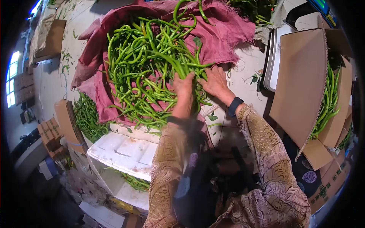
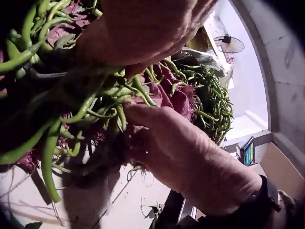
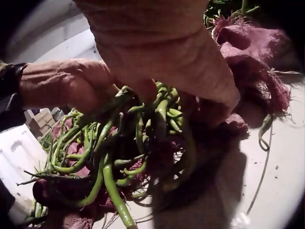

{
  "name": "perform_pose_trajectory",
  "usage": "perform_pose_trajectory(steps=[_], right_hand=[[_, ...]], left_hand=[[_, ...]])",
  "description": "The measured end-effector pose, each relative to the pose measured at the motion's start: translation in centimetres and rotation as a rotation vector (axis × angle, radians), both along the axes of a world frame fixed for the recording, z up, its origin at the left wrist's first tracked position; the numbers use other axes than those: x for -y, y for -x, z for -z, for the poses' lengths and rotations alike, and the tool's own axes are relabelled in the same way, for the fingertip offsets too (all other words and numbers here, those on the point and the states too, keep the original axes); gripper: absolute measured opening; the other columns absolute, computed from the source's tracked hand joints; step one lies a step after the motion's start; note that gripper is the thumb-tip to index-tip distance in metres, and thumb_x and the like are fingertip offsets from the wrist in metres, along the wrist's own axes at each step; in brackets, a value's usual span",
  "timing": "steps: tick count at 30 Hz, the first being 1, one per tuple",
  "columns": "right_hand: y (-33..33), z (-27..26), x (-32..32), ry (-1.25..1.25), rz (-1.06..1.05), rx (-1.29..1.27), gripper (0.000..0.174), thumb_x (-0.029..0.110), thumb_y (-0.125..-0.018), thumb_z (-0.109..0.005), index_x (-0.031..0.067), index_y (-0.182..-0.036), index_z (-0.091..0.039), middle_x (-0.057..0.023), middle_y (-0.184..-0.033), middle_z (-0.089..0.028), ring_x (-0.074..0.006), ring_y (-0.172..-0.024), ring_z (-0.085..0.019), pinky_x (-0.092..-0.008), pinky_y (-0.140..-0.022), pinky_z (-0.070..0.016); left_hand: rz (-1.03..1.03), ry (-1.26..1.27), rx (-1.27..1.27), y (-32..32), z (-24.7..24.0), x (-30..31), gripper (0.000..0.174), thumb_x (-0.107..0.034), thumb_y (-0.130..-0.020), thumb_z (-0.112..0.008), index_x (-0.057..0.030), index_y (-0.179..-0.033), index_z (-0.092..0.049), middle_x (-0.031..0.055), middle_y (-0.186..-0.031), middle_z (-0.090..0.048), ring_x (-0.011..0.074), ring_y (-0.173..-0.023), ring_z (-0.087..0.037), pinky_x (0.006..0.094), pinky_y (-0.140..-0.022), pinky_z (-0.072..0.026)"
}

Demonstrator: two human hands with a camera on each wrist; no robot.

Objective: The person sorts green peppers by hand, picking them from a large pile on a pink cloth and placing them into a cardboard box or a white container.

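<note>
The head view shows your left hand (image 1: 184,90) with its fingers curled round a bunch of green peppers (image 1: 173,63), near the right-hand edge of a larger heap of peppers (image 1: 131,59). The bunch's long axis slants away from you and to the left, with the peppers fanning out over the heap beyond your thumb.

Your right hand (image 1: 217,83) is just beside the left, its bent fingers at the near right side of the same peppers. You can see its thumb touching them in the left wrist view, but you cannot tell whether the fingers clamp anything, as the tips are hidden. In that view, several long peppers hang below your hands, tips toward the bottom; the right wrist view likewise shows one long pepper (image 3: 114,193) pointing down and slightly right.

The heap lies on a rumpled pink cloth (image 1: 232,32), its peppers pointing in many directions, spread over a pale surface (image 1: 251,57). A loose pepper (image 1: 215,124) lies crosswise on that surface, near a leaf (image 1: 212,117). To your left is a white foam box (image 1: 125,152) with peppers inside; to your right, a cardboard box (image 1: 298,81) holds more, lying mostly lengthwise.
</note>
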State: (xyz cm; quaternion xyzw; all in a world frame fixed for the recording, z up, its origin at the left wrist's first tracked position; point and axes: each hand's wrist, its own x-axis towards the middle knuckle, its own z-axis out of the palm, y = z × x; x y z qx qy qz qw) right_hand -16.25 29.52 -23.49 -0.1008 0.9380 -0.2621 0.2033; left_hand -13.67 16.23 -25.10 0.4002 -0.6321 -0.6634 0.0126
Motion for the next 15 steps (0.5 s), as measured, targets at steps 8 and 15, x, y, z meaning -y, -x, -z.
perform_pose_trajectory(steps=[8,15], right_hand=[[0.7,-1.8,-0.7,0.676,-0.132,0.429,0.048,0.029,-0.076,-0.068,-0.0001,-0.112,-0.055,-0.0134,-0.088,-0.060,-0.0238,-0.078,-0.057,-0.0377,-0.072,-0.0455],[-5.6,-7.3,-3.6,0.860,0.102,0.721,0.042,0.017,-0.089,-0.062,0.0024,-0.127,-0.050,-0.0019,-0.098,-0.058,-0.0107,-0.087,-0.052,-0.0282,-0.077,-0.0455]], left_hand=[[0.077,-0.488,0.001,-1.2,-3.8,-0.4,0.040,-0.002,-0.078,-0.070,0.0009,-0.114,-0.053,0.0102,-0.100,-0.064,0.0194,-0.086,-0.063,0.0301,-0.074,-0.0509],[0.142,-0.415,-0.102,-6.2,-10.9,-1.5,0.040,-0.002,-0.079,-0.069,0.0008,-0.117,-0.055,0.0082,-0.104,-0.064,0.0165,-0.091,-0.061,0.0299,-0.079,-0.0494]])
